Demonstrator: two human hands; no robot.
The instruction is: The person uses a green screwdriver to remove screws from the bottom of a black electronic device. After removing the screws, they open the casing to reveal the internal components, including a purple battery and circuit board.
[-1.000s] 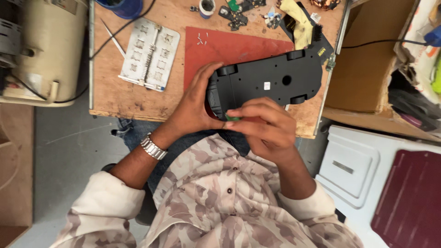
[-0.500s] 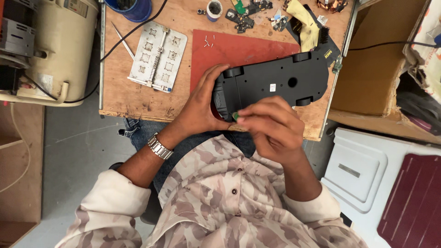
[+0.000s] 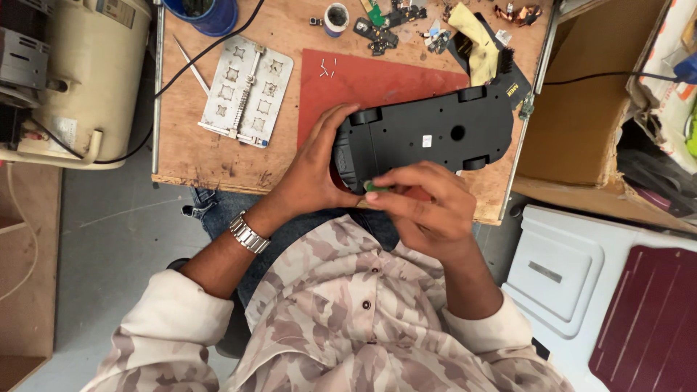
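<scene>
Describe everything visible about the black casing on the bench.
The black casing looks like matte moulded plastic, long and flat, with rounded feet, a round hole and a small pale label. It lies partly on the red mat. The left hand grips its near-left end; the right hand presses a small green-handled tool to its edge.

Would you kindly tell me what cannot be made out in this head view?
- Green tool: mostly hidden inside the right hand; its tip is unseen.
- Black casing: near-left corner covered by the left hand.
- Small screws on the red mat: too small to tell type.
- Blue cup: cut by the top edge.
</scene>
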